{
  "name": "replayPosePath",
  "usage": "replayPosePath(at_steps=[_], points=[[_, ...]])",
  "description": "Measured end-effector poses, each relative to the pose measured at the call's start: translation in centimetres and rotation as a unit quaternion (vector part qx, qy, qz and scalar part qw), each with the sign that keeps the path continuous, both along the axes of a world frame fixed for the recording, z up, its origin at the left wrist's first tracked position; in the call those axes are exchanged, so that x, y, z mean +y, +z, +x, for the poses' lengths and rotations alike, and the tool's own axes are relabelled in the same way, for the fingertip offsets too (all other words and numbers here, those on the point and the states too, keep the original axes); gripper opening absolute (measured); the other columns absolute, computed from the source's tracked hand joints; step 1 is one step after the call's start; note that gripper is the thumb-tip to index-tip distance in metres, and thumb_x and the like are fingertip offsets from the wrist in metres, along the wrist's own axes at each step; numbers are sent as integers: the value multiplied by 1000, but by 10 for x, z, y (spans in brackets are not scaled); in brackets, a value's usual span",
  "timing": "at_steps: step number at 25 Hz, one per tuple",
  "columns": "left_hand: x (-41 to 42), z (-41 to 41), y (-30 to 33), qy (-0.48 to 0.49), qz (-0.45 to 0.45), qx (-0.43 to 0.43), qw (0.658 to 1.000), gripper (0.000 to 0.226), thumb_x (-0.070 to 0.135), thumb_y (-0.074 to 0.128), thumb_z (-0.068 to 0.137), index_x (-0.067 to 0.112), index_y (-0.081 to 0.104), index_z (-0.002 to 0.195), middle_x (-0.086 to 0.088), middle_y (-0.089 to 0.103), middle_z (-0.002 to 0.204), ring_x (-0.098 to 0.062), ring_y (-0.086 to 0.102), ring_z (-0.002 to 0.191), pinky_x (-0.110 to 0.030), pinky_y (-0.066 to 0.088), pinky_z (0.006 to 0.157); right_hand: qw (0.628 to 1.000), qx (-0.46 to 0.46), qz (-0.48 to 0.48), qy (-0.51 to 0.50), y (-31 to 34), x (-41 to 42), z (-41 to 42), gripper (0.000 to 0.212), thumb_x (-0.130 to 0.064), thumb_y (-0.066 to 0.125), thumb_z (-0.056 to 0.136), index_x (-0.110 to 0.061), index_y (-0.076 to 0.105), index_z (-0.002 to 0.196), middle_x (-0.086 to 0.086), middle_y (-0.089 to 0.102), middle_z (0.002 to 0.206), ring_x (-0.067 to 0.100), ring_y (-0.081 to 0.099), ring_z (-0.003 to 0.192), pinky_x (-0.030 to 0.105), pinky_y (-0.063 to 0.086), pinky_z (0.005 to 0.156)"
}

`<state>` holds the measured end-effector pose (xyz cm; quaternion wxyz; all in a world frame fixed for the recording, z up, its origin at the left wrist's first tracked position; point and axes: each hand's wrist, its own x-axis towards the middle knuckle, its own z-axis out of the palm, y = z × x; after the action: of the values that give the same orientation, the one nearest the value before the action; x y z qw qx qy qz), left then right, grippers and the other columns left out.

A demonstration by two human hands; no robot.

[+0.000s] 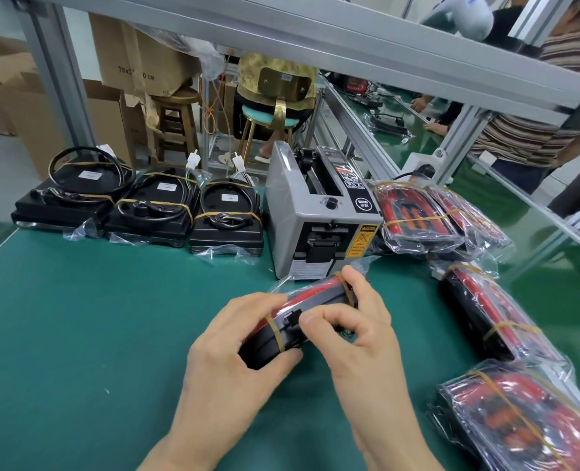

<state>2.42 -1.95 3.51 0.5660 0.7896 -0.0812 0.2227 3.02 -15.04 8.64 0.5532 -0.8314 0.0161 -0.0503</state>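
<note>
A black and red lamp unit in a clear bag (310, 299), bound with two tan rubber bands, is held on its side just above the green mat (94, 334). My left hand (234, 348) grips its near end, fingers curled over the top and thumb underneath. My right hand (353, 321) holds the far end, fingers wrapped over the top by one rubber band, with thumb and forefinger pinching at the black side by the other band.
A grey tape dispenser (315, 215) stands just behind the hands. Three black banded units with coiled cables (145, 205) line the back left. Several bagged red units (427, 212) lie along the right edge. Aluminium frame rails cross overhead; another person stands at the far right.
</note>
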Motion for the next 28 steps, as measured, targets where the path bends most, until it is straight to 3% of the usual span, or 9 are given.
replayPosePath(at_steps=[3, 7, 19, 28], points=[[-1, -1, 0, 3, 9, -6, 1000, 60, 25, 79, 61, 49, 58, 112, 20, 61, 112, -6, 59, 109, -9, 40, 89, 1000, 5, -6, 4, -2, 0, 1, 15, -28, 74, 77, -39, 73, 67, -45, 25, 133, -17, 12, 135, 42, 14, 118], [-3, -2, -2, 8, 13, -8, 1000, 61, 24, 79, 60, 47, 58, 113, 19, 61, 113, -8, 60, 108, -16, 44, 89, 1000, 11, -9, 1, -3, 0, 0, 8, -33, 71, 74, -38, 73, 68, -41, 25, 139, -18, 7, 136, 41, 10, 119], [-5, -3, -3, 15, 14, -16, 1000, 57, 22, 79, 59, 39, 61, 110, 19, 62, 109, -8, 61, 104, -16, 45, 87, 999, -9, -17, -46, -9, 5, -2, 8, -27, 70, 72, -34, 71, 66, -35, 33, 142, -14, 14, 137, 36, 15, 118], [-8, -3, -2, 24, 17, -18, 999, 59, 24, 80, 58, 39, 60, 111, 18, 62, 109, -9, 61, 105, -18, 46, 87, 995, -3, 86, -55, -14, 2, -2, 19, -19, 75, 75, -28, 73, 59, -39, 37, 136, -14, 24, 134, 36, 25, 116]])
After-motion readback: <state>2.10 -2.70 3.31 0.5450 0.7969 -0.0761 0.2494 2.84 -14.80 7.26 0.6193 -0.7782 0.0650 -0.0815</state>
